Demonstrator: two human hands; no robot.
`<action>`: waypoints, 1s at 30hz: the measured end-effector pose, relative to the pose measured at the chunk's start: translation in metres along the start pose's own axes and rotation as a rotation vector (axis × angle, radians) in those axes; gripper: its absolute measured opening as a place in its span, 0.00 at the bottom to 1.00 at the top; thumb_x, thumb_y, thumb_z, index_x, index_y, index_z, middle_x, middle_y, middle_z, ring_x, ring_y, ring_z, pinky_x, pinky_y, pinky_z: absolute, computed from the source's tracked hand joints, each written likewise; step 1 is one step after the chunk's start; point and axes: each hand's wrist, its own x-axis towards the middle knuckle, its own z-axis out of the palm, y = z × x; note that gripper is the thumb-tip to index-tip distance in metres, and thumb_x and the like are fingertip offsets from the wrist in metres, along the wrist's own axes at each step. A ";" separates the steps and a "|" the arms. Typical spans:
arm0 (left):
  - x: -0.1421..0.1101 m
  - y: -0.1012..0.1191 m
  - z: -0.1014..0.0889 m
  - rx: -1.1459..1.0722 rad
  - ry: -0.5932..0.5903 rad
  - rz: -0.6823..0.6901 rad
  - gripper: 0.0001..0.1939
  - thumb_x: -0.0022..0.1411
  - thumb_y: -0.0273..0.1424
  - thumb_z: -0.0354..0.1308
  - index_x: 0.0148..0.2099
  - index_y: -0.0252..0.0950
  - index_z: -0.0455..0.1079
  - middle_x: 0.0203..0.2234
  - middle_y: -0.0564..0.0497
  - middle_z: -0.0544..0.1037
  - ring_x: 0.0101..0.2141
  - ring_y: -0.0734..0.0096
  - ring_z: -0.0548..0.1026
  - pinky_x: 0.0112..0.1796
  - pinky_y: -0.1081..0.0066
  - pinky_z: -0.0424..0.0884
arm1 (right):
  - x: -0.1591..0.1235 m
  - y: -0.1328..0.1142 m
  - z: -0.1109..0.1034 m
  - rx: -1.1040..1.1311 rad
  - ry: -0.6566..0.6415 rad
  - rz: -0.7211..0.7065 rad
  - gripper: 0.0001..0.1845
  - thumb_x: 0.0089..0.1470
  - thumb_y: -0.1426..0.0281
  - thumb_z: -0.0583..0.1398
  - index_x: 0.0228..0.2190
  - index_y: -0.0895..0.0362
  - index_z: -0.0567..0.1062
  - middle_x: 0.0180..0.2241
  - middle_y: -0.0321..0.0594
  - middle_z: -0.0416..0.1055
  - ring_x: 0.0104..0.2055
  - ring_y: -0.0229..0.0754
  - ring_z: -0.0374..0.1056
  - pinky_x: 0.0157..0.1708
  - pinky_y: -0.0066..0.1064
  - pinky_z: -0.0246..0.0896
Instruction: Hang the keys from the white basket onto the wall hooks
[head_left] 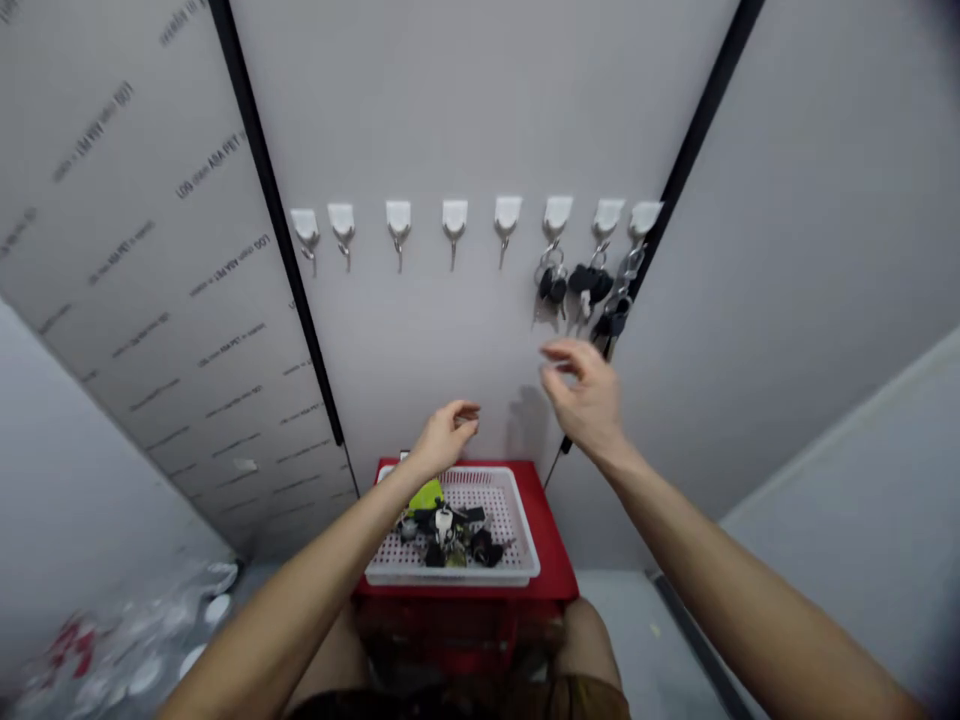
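Note:
My right hand (589, 395) is raised in front of the panel, just below the hanging keys. Its thumb and index finger curve with a gap between them, and I see nothing held. Three bunches hang from the rightmost hooks: a key bunch with black heads (553, 285), a darker key bunch (590, 284) and a key bunch on a chain (615, 315). Over the back of a white plastic basket (527, 525) hovers my left hand (448, 437), fingers loosely bent and apart, with nothing visible in them. Inside the basket lies a pile of keys (448, 530) beside a yellow-green item (426, 495).
Several white adhesive hooks (454, 215) run in a row across the grey panel (420, 340). The basket rests on a red stool or table (551, 560) between my knees. Black strips (277, 215) edge the panel. Clear plastic items (142, 640) lie at lower left.

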 end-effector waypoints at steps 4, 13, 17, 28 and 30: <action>-0.052 -0.048 0.003 0.262 -0.097 -0.016 0.10 0.47 0.26 0.47 0.34 0.35 0.65 0.30 0.49 0.71 0.33 0.72 0.67 0.36 0.71 0.61 | -0.081 0.014 0.030 -0.034 -0.708 0.051 0.10 0.40 0.75 0.50 0.27 0.58 0.70 0.26 0.39 0.67 0.30 0.35 0.62 0.32 0.27 0.55; -0.084 -0.075 0.009 0.568 -0.203 0.048 0.09 0.47 0.25 0.47 0.33 0.37 0.65 0.30 0.50 0.69 0.35 0.69 0.64 0.37 0.70 0.58 | -0.129 0.019 0.061 -0.351 -1.206 -0.038 0.17 0.34 0.79 0.51 0.31 0.59 0.70 0.32 0.45 0.66 0.36 0.42 0.59 0.35 0.29 0.50; -0.083 -0.075 0.008 0.576 -0.199 0.037 0.09 0.47 0.26 0.47 0.32 0.37 0.65 0.30 0.50 0.69 0.35 0.68 0.64 0.37 0.69 0.57 | -0.129 0.013 0.058 -0.291 -1.210 -0.044 0.17 0.35 0.75 0.52 0.32 0.57 0.69 0.30 0.44 0.64 0.35 0.42 0.58 0.33 0.29 0.50; -0.083 -0.076 0.009 0.554 -0.197 0.030 0.09 0.47 0.26 0.47 0.32 0.36 0.65 0.30 0.49 0.70 0.35 0.67 0.64 0.37 0.68 0.57 | -0.136 0.018 0.062 -0.181 -1.275 -0.002 0.11 0.33 0.75 0.52 0.25 0.56 0.69 0.26 0.38 0.66 0.28 0.37 0.59 0.24 0.23 0.48; -0.082 -0.073 0.009 0.563 -0.199 0.024 0.09 0.47 0.25 0.47 0.32 0.35 0.65 0.30 0.49 0.70 0.35 0.67 0.64 0.37 0.68 0.57 | -0.136 0.016 0.062 -0.187 -1.276 0.001 0.10 0.33 0.75 0.52 0.23 0.56 0.69 0.25 0.37 0.66 0.27 0.37 0.59 0.24 0.23 0.47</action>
